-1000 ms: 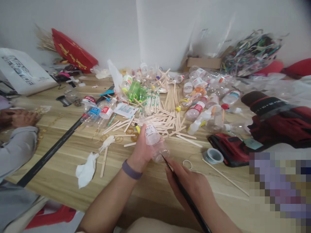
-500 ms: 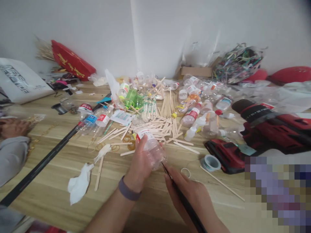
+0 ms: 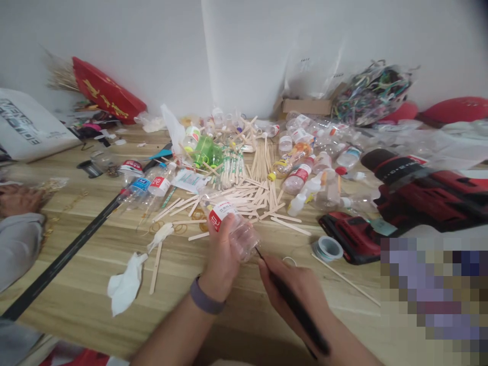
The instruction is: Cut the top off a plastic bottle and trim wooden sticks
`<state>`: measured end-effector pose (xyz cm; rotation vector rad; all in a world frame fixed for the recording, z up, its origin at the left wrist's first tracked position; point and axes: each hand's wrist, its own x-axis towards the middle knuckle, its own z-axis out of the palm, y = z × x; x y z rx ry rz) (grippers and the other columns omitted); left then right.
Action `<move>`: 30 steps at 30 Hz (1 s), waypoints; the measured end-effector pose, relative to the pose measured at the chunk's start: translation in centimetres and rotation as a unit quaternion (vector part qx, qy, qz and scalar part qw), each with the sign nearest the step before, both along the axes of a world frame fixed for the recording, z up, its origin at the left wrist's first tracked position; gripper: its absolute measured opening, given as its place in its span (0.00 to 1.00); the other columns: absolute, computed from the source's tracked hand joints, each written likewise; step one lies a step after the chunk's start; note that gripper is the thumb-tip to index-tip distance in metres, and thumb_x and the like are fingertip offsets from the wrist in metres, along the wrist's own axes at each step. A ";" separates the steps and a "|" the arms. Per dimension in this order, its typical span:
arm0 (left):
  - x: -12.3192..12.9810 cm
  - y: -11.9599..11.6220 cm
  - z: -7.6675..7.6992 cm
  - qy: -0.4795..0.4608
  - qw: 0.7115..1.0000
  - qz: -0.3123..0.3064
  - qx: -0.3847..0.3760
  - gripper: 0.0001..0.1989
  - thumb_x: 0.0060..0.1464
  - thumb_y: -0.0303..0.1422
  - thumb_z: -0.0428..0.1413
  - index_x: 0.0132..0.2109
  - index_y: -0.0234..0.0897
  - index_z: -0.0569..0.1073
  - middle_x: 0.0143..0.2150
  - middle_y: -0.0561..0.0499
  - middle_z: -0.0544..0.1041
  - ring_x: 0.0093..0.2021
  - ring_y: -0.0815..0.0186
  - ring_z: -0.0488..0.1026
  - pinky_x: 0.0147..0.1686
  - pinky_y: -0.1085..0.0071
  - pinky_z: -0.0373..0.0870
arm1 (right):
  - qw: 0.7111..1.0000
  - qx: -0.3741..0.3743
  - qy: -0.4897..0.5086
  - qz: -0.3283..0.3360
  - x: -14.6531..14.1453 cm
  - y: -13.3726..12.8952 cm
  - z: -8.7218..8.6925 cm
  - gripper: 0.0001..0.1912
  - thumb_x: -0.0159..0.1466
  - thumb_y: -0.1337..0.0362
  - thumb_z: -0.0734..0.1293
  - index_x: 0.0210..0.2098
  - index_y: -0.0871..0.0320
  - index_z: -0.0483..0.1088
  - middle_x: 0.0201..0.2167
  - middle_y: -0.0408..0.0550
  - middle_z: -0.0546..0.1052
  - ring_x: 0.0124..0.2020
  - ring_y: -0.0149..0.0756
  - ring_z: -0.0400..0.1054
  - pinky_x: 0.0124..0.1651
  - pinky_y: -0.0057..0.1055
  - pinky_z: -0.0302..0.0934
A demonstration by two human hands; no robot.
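My left hand [image 3: 223,259] is wrapped round a clear plastic bottle [image 3: 243,235] with a red and white label, held tilted over the table. In my right hand [image 3: 297,287] is a long black-handled tool [image 3: 295,305] with a thin dark tip; its exact kind I cannot make out. The tip meets the lower end of the bottle, near my left palm. Beyond the bottle lies a spread of flat wooden craft sticks [image 3: 251,201]. To the left rest a crumpled white tissue [image 3: 125,287] and a single craft stick [image 3: 155,268].
A red and black cordless drill [image 3: 419,188] and a spool [image 3: 328,248] sit at the right. Plastic bottles [image 3: 301,175] crowd the back. A long black bar [image 3: 72,254] crosses the left side. Another person's hand [image 3: 21,201] is at the far left.
The bottle's label has turned more into view. My right hand has tilted, showing more of the tool's black handle. The camera view has shifted slightly.
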<state>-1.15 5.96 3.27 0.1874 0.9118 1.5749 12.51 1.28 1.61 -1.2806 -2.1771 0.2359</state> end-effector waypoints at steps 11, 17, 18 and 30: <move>-0.6 0.2 0.1 0.019 1.000 0.011 0.017 0.19 0.52 0.32 0.61 0.47 0.46 0.61 0.31 0.58 0.75 0.28 0.67 0.75 0.32 0.69 0.73 | 0.975 -0.190 0.108 0.038 -0.2 0.8 0.9 0.23 0.73 0.55 0.51 0.31 0.56 0.69 0.16 0.41 0.72 0.16 0.30 0.68 0.19 0.23 0.55; -0.5 0.3 0.1 0.039 0.999 0.025 0.025 0.22 0.50 0.32 0.63 0.48 0.45 0.60 0.32 0.56 0.75 0.28 0.67 0.75 0.31 0.68 0.74 | 0.988 -0.125 0.076 0.045 -0.3 1.2 0.0 0.21 0.72 0.57 0.52 0.29 0.56 0.69 0.17 0.44 0.73 0.16 0.32 0.66 0.19 0.26 0.52; -0.5 0.3 0.2 0.039 0.999 0.027 0.022 0.23 0.49 0.33 0.63 0.49 0.45 0.60 0.32 0.56 0.75 0.28 0.66 0.75 0.31 0.68 0.74 | 0.984 -0.149 0.091 0.042 -0.5 1.2 0.1 0.23 0.73 0.56 0.50 0.30 0.56 0.69 0.15 0.41 0.71 0.14 0.31 0.65 0.17 0.25 0.52; -0.6 0.7 -0.4 0.041 0.999 0.029 0.015 0.24 0.49 0.33 0.64 0.48 0.45 0.59 0.32 0.56 0.74 0.27 0.66 0.74 0.30 0.68 0.73 | 0.978 -0.179 0.102 0.039 -0.6 1.4 0.4 0.18 0.70 0.60 0.54 0.27 0.55 0.67 0.15 0.42 0.69 0.15 0.34 0.66 0.20 0.27 0.52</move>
